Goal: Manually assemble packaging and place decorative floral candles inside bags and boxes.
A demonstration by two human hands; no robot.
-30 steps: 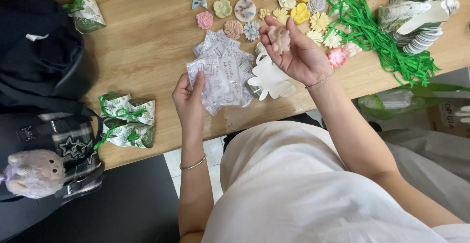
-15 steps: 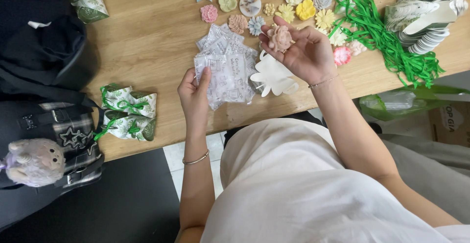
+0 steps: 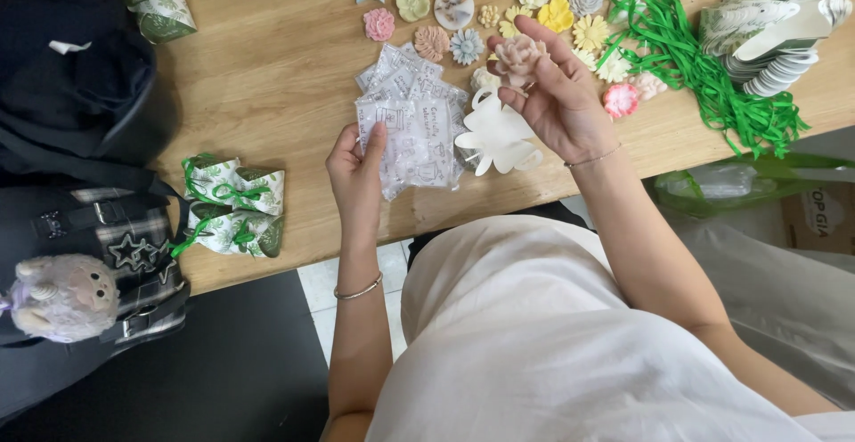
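While the left hand (image 3: 356, 170) pinches a clear packet (image 3: 405, 139) ready at the table edge, the right hand (image 3: 557, 104) lifts a pink flower (image 3: 519, 53) in closed fingertips.

A fan of small clear packets (image 3: 411, 121) with white printed cards inside lies at the near middle of the wooden table, and the left hand (image 3: 356, 175) pinches its left edge. 2 leaf-printed white pouches (image 3: 233, 206) tied with green ribbon sit at the near left, and 1 more pouch (image 3: 160, 8) lies at the far left. A stack of flat leaf-printed boxes (image 3: 775, 24) fans out at the far right.
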